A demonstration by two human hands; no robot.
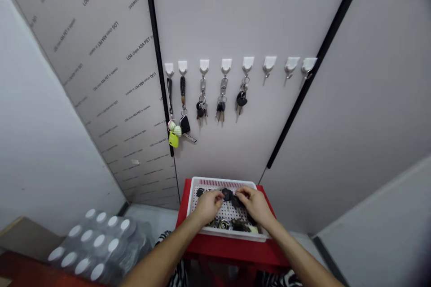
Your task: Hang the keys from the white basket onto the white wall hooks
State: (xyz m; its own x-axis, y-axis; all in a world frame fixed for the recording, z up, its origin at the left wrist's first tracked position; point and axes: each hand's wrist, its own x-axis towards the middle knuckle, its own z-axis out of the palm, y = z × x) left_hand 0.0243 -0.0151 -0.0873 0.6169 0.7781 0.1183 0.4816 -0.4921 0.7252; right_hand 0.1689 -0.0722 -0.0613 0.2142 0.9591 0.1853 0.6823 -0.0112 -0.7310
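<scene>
Both my hands reach into a white perforated basket [215, 183] on a red stool [232, 251]. My left hand [208, 206] and my right hand [255, 204] pinch a black key bunch [229, 195] between them, just above the basket. More keys [232, 224] lie loose in the basket under my hands. On the wall above runs a row of white hooks [226, 65]. The left several hooks carry key bunches, one of them with a yellow-green tag [173, 139]. The three hooks at the right [290, 65] are bare.
A shrink-wrapped pack of white-capped bottles [97, 246] sits on the floor at the lower left. Black vertical strips [158, 67] divide the grey wall panels. A striped fabric shows below my forearms at the bottom edge.
</scene>
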